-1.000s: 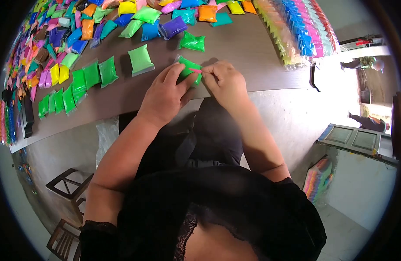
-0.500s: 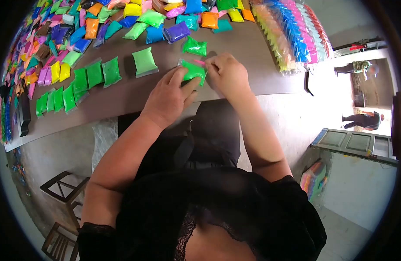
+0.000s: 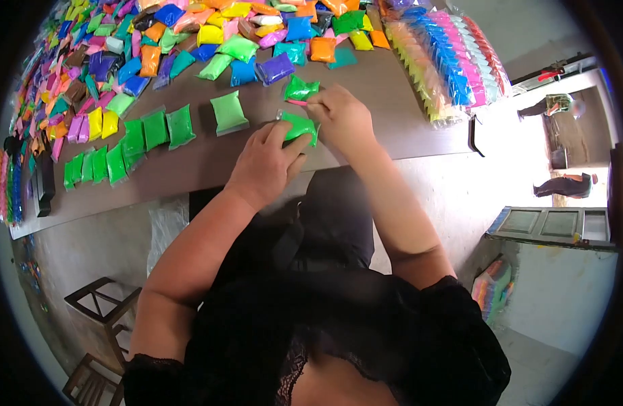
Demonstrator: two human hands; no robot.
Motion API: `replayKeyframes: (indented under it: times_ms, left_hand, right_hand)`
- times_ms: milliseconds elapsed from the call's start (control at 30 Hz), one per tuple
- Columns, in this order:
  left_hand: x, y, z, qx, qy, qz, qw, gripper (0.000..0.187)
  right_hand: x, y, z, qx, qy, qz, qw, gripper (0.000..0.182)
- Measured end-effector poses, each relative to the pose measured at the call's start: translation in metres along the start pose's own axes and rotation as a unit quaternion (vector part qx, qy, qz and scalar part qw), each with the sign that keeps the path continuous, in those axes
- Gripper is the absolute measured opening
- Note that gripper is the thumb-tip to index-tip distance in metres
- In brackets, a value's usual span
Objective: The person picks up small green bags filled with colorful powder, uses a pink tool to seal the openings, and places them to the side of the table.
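My left hand (image 3: 267, 159) grips a bright green packet (image 3: 299, 127) in clear wrap above the table's front part. My right hand (image 3: 342, 115) is pinched round a thin pink object (image 3: 297, 103), whose tip lies against another green packet (image 3: 301, 88) just beyond. To the left of my hands lies a light green packet (image 3: 229, 112). Farther left, several darker green packets (image 3: 154, 129) form a row.
A large heap of coloured packets (image 3: 238, 47) covers the table's far side. Strips of packets (image 3: 453, 64) lie at the right. Wooden chairs (image 3: 103, 301) stand at lower left. Two people (image 3: 558, 105) (image 3: 565, 186) are in the doorway area at right.
My right hand has moved the pink object from the held packet's top edge to beside the green packet beyond. The view has shifted slightly, so the table sits lower.
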State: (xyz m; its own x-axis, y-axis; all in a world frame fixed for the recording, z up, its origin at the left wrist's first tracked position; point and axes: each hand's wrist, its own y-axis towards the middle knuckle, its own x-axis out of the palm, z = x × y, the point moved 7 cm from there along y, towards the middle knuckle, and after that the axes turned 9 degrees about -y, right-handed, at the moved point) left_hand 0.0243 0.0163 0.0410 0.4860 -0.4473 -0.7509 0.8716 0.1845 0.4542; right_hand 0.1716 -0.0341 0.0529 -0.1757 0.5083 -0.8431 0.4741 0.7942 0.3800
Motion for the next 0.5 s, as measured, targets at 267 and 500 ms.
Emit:
replayKeyframes:
  times_ms: [267,500]
  left_hand:
    - [-0.017,0.007,-0.019,-0.034,-0.067,0.102,0.992,0.035]
    - [0.002,0.009,-0.001,-0.011,-0.02,0.034,0.999,0.036]
  right_hand:
    - [-0.014,-0.064,0.083,0.358,0.254,0.076,0.895,0.016]
    - [-0.003,-0.046,0.042,0.215,0.204,0.062,0.953,0.014]
